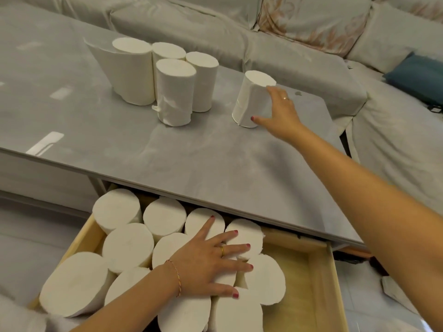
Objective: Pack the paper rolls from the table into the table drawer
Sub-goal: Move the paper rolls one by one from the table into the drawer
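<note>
While my left hand point(206, 264) lies flat with its fingers spread wide, it's gripping nothing, just pressing down on the tops of the packed rolls point(127, 245) standing upright in the open wooden drawer point(321, 283). Those rolls sit under my palm and out to the left of my fingertips, filling most of the drawer; past my fingertips to the right there's a bare strip of drawer floor. Up on the grey table point(191, 149), well beyond those fingers, a cluster of four rolls point(167, 77) stands close together, one with a loose flap of paper peeling off its left side. Further right, my right hand point(280, 113) is reaching out to a single roll point(254, 99) that's tipped a bit. Thumb is touching its lower edge and the other fingers curve round its far right side, so the hand's half open and cupping the roll, though I can't tell how firmly. Grey sofa point(311, 29) sits behind the table.
</note>
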